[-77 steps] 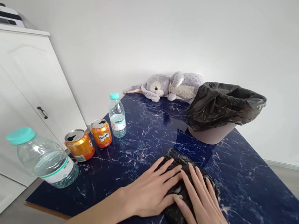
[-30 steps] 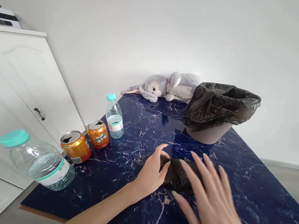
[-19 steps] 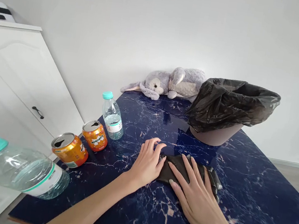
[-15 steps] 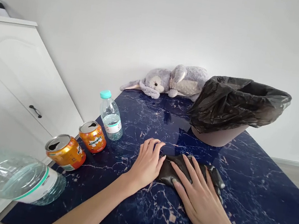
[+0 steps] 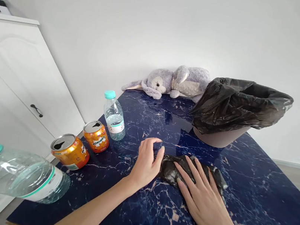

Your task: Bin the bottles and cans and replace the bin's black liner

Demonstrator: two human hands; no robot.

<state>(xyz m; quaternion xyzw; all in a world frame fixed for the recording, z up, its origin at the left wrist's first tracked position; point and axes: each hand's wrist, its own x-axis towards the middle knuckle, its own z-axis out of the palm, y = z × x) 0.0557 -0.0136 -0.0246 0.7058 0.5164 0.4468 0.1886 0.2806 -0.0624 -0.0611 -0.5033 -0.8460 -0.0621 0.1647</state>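
Note:
A folded black plastic bag (image 5: 168,171) lies on the dark blue marble-patterned table (image 5: 148,217) in front of me. My right hand (image 5: 201,193) rests flat on it with the fingers spread, covering much of its right half. Beside the bag's left end is my left hand (image 5: 146,162), its fingers curled and its thumb raised apart from them. I see nothing held between that thumb and the forefinger. The bag's surface looks wrinkled and puffed near the left end.
On the left stand a large water bottle (image 5: 25,174), two orange soda cans (image 5: 72,152) and a smaller water bottle (image 5: 115,120). A bin (image 5: 218,137) with a black liner (image 5: 224,108) stands back right. A plush rabbit (image 5: 178,83) lies against the wall; a white cabinet (image 5: 16,81) is at left.
My left thumb has lifted off the bag's left end, and its fingers have curled more. The bag there looks more wrinkled. My right hand stays on the bag. The view has shifted slightly.

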